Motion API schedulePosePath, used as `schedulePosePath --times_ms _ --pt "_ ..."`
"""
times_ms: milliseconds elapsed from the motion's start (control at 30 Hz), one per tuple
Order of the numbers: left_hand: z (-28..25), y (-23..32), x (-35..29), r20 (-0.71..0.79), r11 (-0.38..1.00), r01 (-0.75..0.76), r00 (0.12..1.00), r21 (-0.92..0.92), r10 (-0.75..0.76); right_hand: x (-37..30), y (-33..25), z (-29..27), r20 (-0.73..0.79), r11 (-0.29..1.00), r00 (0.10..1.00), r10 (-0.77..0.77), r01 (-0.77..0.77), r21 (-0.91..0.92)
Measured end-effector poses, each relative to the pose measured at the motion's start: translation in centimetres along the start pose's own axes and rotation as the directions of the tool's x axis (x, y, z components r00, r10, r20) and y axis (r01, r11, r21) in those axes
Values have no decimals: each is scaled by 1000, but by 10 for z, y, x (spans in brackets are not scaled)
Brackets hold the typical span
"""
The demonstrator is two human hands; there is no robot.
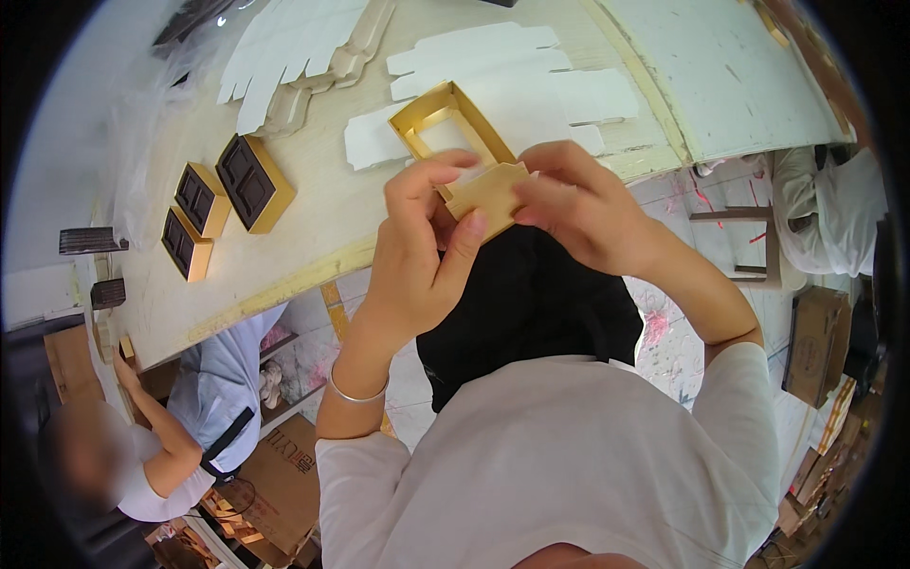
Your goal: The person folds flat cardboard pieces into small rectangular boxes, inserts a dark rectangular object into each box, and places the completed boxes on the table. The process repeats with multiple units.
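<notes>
The left hand [409, 237] is holding a gold carton [488, 194] between thumb and fingers, while the right hand's [595, 211] bunched fingers are pinching its right edge. The open frame is extending beyond the fingertips, probably light, slick and easily creased, its folded edges likely offering safer holds than the panel between the thumbs

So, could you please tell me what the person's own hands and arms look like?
Both sleeves are white and short, leaving the forearms bare. The left hand is ungloved, with a thin silver-coloured bangle on that forearm. The right hand is ungloved too.
</notes>
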State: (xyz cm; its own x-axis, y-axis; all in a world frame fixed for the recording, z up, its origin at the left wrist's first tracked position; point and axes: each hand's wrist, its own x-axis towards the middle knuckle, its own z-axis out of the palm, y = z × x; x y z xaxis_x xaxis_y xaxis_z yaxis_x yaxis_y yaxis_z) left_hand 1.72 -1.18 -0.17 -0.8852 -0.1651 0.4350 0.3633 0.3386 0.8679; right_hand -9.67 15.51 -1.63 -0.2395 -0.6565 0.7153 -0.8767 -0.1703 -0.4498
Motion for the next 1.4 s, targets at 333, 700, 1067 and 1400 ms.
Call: schedulePosePath --times_ms 333,700,1067,1400 --pt "10 9 -10 82 791 -145 989 595 120 20 -14 -9 386 937 922 27 111 -332" --pt "-72 12 66 236 803 -66 967 592 -94 49 -9 -46 553 950 832 -56 215 -227" --pt "-83 4 55 354 778 -37 903 628 -242 68 42 -67 133 991 983 126 -119 -55" --pt "-74 4 46 333 789 -149 940 596 -73 150 145 -58 80 708 892 445 -296 -641"
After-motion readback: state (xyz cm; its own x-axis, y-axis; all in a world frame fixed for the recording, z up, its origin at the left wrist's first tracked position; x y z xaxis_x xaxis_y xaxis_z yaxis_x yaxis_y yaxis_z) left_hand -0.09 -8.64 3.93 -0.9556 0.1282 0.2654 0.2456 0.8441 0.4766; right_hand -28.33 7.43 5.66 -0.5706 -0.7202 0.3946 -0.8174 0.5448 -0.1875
